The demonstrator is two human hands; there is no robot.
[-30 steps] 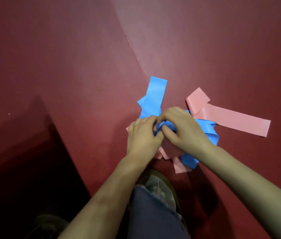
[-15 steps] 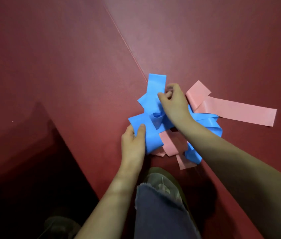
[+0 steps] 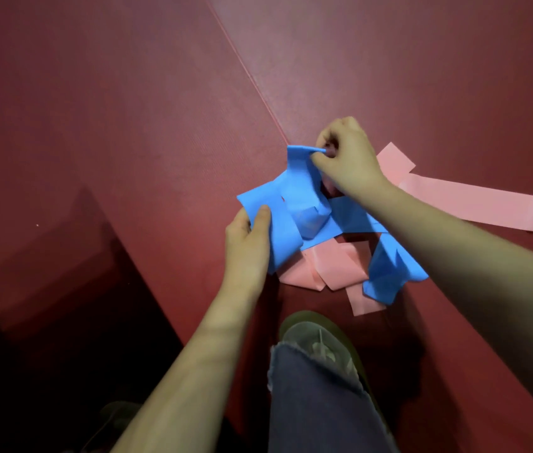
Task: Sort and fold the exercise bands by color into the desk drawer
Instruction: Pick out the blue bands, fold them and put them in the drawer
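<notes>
The far end of the blue band (image 3: 294,204) is pinched by the right hand (image 3: 347,158), raised; its near fold is gripped by the left hand (image 3: 245,237). The pink band (image 3: 474,204) is spread beneath on the red surface (image 3: 128,125), away from its left edge.

A dark red floor (image 3: 128,125) fills the view, and a thin line (image 3: 249,76) runs across it. A greenish shoe (image 3: 317,338) stands on the floor. A blue jeans leg (image 3: 317,407) with a frayed edge covers the shoe's back.
</notes>
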